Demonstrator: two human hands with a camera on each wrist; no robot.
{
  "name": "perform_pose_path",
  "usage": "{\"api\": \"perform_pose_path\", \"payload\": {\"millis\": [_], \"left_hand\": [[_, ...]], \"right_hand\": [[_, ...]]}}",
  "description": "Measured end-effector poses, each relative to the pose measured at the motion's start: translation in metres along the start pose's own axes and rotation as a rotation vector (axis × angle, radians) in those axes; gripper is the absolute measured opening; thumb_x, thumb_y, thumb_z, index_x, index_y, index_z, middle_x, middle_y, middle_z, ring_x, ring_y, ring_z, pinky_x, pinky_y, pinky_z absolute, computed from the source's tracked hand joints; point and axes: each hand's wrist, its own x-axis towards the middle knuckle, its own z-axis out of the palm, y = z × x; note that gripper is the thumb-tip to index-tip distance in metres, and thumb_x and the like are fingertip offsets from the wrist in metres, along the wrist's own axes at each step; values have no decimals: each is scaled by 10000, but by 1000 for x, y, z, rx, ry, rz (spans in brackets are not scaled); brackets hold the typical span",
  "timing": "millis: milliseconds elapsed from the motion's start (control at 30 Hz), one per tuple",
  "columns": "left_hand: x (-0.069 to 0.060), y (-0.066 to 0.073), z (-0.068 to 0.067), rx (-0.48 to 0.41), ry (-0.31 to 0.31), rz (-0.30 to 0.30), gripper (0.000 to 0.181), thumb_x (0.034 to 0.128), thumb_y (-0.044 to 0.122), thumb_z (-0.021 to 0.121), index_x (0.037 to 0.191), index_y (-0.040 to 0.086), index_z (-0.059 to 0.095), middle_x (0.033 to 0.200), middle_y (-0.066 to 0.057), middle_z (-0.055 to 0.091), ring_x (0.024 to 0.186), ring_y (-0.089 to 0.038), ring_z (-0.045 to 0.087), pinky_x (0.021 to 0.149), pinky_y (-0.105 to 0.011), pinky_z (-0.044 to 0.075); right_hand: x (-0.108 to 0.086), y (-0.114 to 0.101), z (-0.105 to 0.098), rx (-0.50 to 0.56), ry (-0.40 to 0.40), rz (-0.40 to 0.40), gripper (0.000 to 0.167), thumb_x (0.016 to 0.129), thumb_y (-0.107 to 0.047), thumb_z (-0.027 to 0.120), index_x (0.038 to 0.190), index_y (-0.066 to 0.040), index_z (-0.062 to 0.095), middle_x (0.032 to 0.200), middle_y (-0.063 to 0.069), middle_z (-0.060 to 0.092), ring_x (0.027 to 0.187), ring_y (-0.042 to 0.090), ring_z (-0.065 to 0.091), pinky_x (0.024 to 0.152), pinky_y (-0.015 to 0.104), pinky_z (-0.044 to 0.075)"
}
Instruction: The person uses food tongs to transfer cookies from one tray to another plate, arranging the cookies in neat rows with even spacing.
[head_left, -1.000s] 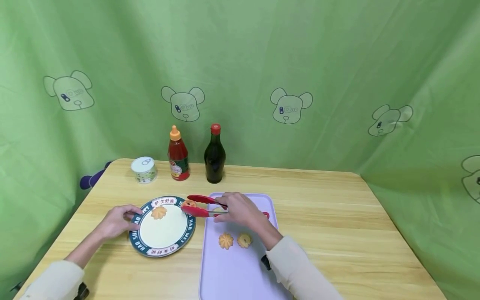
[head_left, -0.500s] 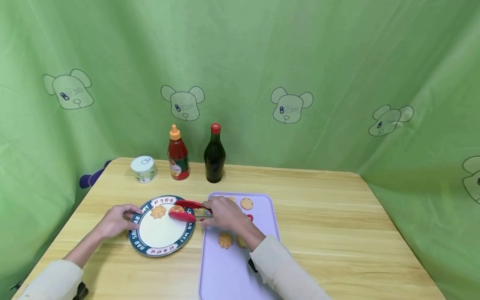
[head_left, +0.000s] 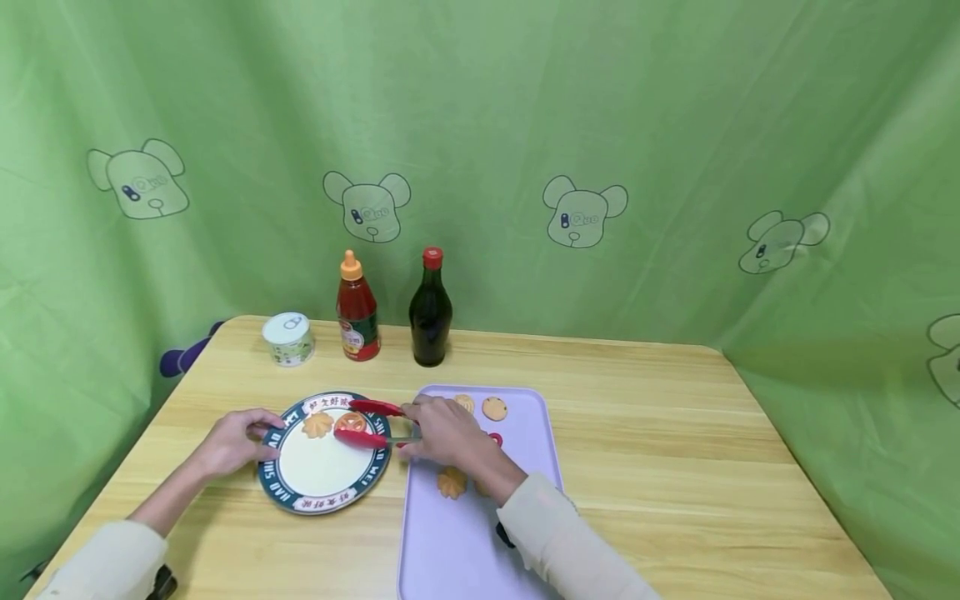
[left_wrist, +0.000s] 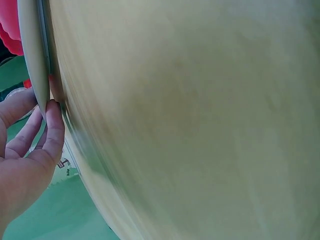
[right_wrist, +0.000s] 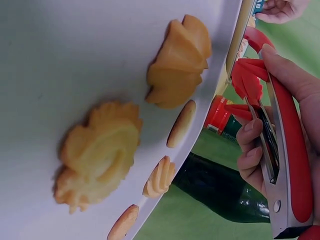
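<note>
At the left rim of a round plate (head_left: 324, 467) with a dark green patterned border, my left hand (head_left: 234, 446) pinches the edge; the left wrist view shows the thumb and fingers (left_wrist: 54, 131) on either side of the rim. My right hand (head_left: 446, 429) grips red-and-metal tongs (right_wrist: 295, 165). Their red tips reach over the plate and stand apart on either side of a reddish-orange round cookie (head_left: 350, 423). Beside it on the plate lies a golden flower-shaped cookie (head_left: 317, 425). Whether the tips touch the reddish cookie is hard to tell.
A lilac tray (head_left: 465, 550) under my right forearm bears several cookies, including a flower-shaped one (head_left: 452, 482) and a dotted round one (head_left: 495, 408). Along the back stand a white can (head_left: 288, 340), a red sauce bottle (head_left: 357, 317) and a dark bottle (head_left: 430, 321).
My right hand has moved left with the tongs, carrying the reddish cookie from the plate's right rim onto its white middle. Lately the tips have spread slightly. The left hand stays put.
</note>
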Motion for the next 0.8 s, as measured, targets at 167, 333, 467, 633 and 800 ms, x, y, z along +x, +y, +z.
{"api": "perform_pose_path", "payload": {"millis": [167, 333, 467, 633, 800], "left_hand": [[0, 0, 1, -1, -3, -6, 425, 747, 93, 752, 1136, -2, 611, 1148, -233, 610, 984, -300, 599, 820, -420, 544], [0, 1, 1, -2, -3, -7, 426, 748, 92, 749, 1139, -2, 609, 1147, -236, 609, 988, -306, 598, 822, -424, 544], [-1, 1, 0, 3, -3, -8, 418, 752, 85, 747, 1136, -4, 608, 1147, -238, 607, 992, -311, 596, 832, -436, 539], [-1, 1, 1, 6, -5, -9, 426, 755, 93, 748, 1145, -3, 605, 1155, -241, 604, 1001, -320, 596, 842, -448, 535], [0, 1, -1, 10, -9, -16, 442, 752, 99, 750, 1155, -2, 598, 1154, -237, 603, 999, -316, 593, 838, -449, 532]], "right_hand": [[-10, 7, -4, 15, 23, -9, 683, 750, -499, 742, 1324, -174, 564, 1147, -9, 632, 788, 107, 499, 716, 250, 492], [-25, 23, -10, 42, 63, -2, 706, 742, -487, 754, 1337, -166, 550, 1233, 12, 625, 966, 140, 594, 845, 332, 537], [-37, 39, -11, 74, 107, -5, 710, 731, -471, 769, 1322, -136, 562, 1266, 42, 619, 1055, 189, 611, 904, 394, 529], [-52, 59, -10, 116, 129, 19, 732, 715, -454, 786, 1318, -105, 562, 1188, 59, 640, 964, 179, 603, 812, 337, 532], [-61, 74, -9, 132, 152, 36, 725, 704, -437, 799, 1297, -82, 579, 1149, 61, 648, 859, 137, 559, 734, 289, 500]]}}
